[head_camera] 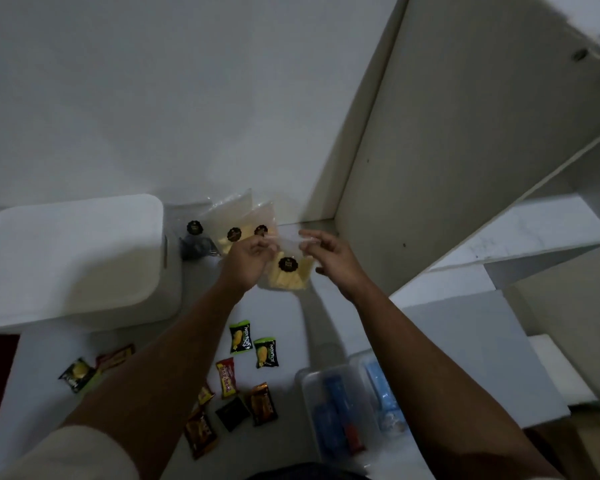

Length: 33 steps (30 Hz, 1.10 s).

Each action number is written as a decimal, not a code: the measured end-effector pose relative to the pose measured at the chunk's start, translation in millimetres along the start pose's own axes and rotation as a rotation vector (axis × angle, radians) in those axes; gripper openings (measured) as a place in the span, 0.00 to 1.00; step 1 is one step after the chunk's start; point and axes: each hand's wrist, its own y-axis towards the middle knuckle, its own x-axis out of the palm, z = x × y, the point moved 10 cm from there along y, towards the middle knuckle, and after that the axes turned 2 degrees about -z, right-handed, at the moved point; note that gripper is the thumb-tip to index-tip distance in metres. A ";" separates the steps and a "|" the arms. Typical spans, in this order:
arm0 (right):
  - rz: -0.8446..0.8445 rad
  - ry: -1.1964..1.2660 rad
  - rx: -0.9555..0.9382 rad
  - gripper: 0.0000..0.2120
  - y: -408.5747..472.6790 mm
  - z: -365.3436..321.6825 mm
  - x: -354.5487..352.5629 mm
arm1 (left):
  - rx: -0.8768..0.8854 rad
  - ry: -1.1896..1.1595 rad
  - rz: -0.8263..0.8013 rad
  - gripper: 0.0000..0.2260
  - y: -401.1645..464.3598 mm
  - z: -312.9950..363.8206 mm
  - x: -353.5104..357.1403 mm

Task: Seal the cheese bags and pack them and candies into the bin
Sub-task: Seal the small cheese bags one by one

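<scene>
Sealing stage. My left hand (248, 256) and right hand (326, 256) each pinch a top corner of a clear cheese bag (288, 277), holding it upright above the table (326, 327) so the cheese sticks sink clear of the closure. Three more cheese bags (238, 226) lean against the far wall, waiting their turn. The white bin (73, 261) stands at far left, beside the work. Candies (253, 344) lie scattered on the near table, presumably packed last.

A single head-worn wide-angle camera is looking steeply down, close over a white table (309, 317) set against a wall (153, 98).
</scene>
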 end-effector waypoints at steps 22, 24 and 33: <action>0.304 -0.186 0.148 0.15 183.2 85.4 -6.0 | -0.151 0.651 0.157 0.05 116.3 -74.7 -7.9; 0.327 -0.180 0.151 0.20 181.0 91.3 -7.9 | -0.113 0.628 0.162 0.06 113.7 -68.4 -8.3; 0.335 -0.158 0.075 0.17 90.1 78.9 6.5 | -0.192 0.614 0.182 0.06 45.7 -51.5 -27.2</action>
